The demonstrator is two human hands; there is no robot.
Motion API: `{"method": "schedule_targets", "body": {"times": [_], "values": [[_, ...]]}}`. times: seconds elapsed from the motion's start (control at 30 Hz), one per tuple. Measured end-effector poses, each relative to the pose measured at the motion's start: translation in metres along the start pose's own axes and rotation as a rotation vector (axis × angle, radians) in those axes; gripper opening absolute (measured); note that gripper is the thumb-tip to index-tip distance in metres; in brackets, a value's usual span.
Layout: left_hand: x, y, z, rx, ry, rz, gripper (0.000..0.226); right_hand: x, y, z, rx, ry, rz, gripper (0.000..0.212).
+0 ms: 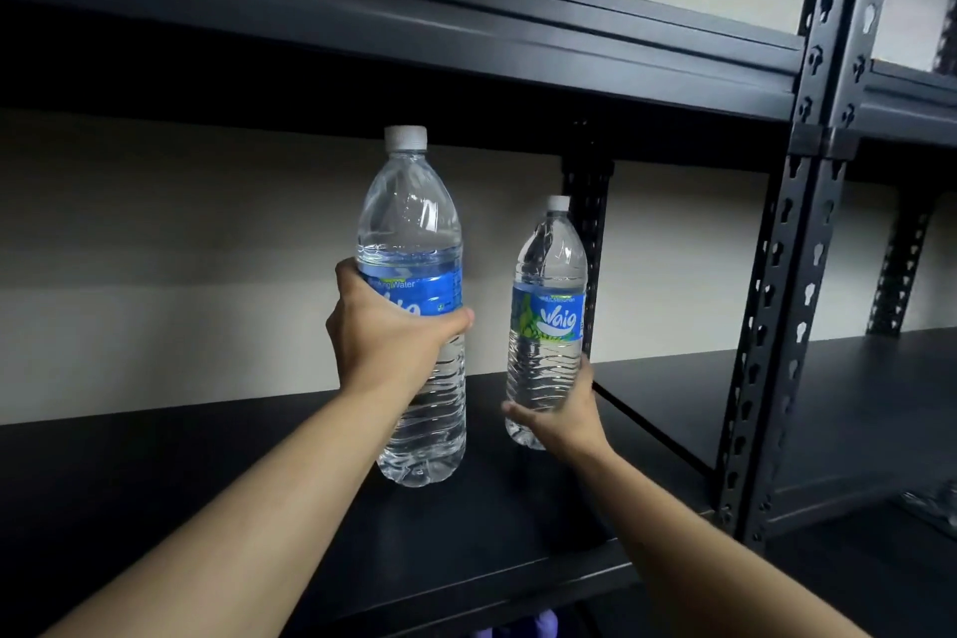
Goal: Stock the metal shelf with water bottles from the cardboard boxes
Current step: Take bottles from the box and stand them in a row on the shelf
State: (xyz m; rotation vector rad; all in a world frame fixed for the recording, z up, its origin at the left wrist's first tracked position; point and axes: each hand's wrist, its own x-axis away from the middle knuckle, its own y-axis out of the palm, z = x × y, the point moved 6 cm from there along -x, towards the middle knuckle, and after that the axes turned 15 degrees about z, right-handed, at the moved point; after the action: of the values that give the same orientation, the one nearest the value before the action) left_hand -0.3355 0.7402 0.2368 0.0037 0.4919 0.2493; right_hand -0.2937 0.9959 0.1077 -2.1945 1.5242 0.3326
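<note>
Two clear water bottles with blue labels and white caps stand upright over the dark metal shelf board (181,471). My left hand (388,332) grips the nearer bottle (414,223) around its label; its base is at the shelf surface. My right hand (562,417) holds the farther bottle (549,285) low on its ribbed body, deeper in the shelf near the rear upright. Whether either base rests fully on the board I cannot tell. No cardboard boxes are in view.
An upper shelf board (466,26) runs just above the bottle caps. A perforated front upright (777,306) stands to the right, with a neighbouring shelf bay (854,404) beyond it. A pale wall (181,249) backs the shelf. Something purple (544,624) shows below the shelf edge.
</note>
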Motion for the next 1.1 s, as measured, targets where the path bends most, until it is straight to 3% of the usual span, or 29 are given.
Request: {"method": "schedule_targets", "body": {"times": [0.13,0.43,0.6,0.73,0.87,1.0,1.1], "values": [[0.002,0.001,-0.006,-0.024,0.013,-0.013,0.078,0.007,-0.001,0.020,0.071,0.081,0.022,0.085],[-0.005,0.006,-0.021,-0.045,0.021,-0.010,0.080,-0.035,0.041,0.038,0.137,0.092,-0.073,0.075],[-0.009,0.009,-0.030,-0.065,0.048,-0.012,0.080,-0.069,0.069,0.077,0.160,0.118,-0.101,0.102],[-0.011,0.010,-0.037,-0.069,0.035,-0.001,0.079,-0.098,0.092,0.124,0.235,0.064,-0.224,0.121],[-0.012,0.015,-0.038,-0.069,0.016,0.002,0.080,-0.058,0.054,0.078,0.420,-0.019,-0.383,0.097],[-0.010,0.025,-0.037,-0.080,0.010,-0.005,0.081,-0.006,0.005,0.043,0.771,-0.101,-0.519,0.088],[-0.011,0.037,-0.035,-0.080,0.001,-0.020,0.080,0.008,-0.006,0.045,0.831,-0.201,-0.518,0.080]]}}
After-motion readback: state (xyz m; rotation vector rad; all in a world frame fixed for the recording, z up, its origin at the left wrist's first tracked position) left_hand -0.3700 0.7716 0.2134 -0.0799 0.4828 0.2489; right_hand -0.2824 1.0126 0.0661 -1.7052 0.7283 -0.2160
